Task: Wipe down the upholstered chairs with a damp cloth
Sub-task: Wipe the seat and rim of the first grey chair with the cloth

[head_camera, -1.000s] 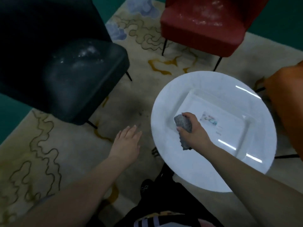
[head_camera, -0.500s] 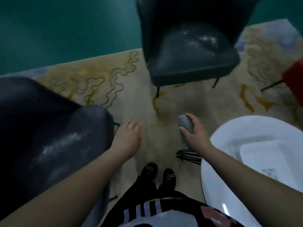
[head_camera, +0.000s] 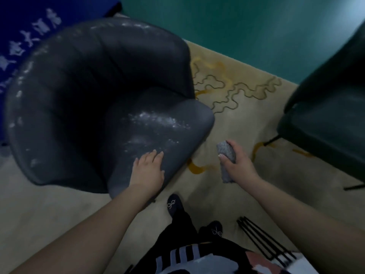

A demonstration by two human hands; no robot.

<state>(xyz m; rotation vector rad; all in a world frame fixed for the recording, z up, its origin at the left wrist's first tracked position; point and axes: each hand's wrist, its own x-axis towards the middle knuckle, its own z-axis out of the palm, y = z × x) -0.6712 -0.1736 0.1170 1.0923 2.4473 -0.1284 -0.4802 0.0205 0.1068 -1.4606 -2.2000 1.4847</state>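
I see the grey cloth [head_camera: 227, 155] rolled in my right hand [head_camera: 238, 165], fingers and thumb curled round it, held over the patterned rug [head_camera: 246, 119] just right of the dark grey chair [head_camera: 94, 99]. My left hand [head_camera: 148, 171] lies flat, fingers straight, on the front of its seat, beside whitish smears. A dark green chair [head_camera: 331, 115] stands well apart at right.

Smooth, dusty leather-like grey chair [head_camera: 118, 107]; coarse speckled cloth [head_camera: 226, 155]; matt woven rug [head_camera: 246, 119]
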